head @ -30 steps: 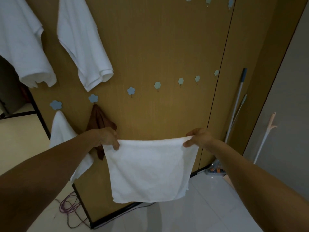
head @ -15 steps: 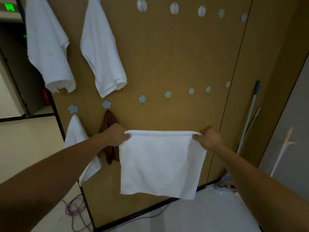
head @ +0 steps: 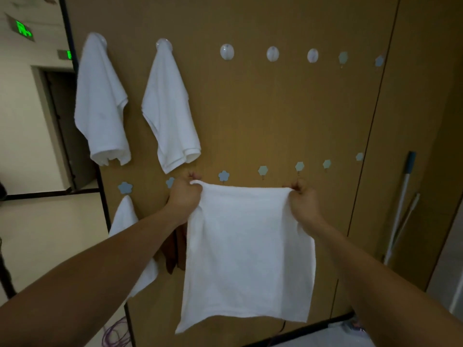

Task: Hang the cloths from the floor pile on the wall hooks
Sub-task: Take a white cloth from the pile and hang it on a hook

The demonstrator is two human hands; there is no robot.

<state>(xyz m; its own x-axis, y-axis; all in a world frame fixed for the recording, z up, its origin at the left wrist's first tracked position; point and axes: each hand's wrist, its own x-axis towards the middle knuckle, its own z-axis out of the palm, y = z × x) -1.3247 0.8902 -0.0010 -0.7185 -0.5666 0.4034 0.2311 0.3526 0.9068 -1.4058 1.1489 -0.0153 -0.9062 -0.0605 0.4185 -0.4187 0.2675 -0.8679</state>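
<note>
Two bare forearms reach forward from the near edge. The left hand (head: 184, 196) and the right hand (head: 302, 204) each pinch a top corner of a white cloth (head: 248, 259) with curled fingers. They hold it stretched flat and hanging straight down, close in front of a wooden wall panel (head: 263, 116).

Just above the cloth's top edge runs a row of blue flower-shaped hooks (head: 223, 176). To the left, behind the left forearm, a brown cloth (head: 175, 249) and a small white cloth (head: 122, 221) hang from that row.

Higher up is a row of round hooks (head: 227, 51). The two leftmost carry a left hung cloth (head: 101, 103) and a second hung cloth (head: 170, 113), both white.

At far right, mop handles (head: 403, 201) lean against the wall. At far left, a green exit sign (head: 23, 30) glows in a corridor.
</note>
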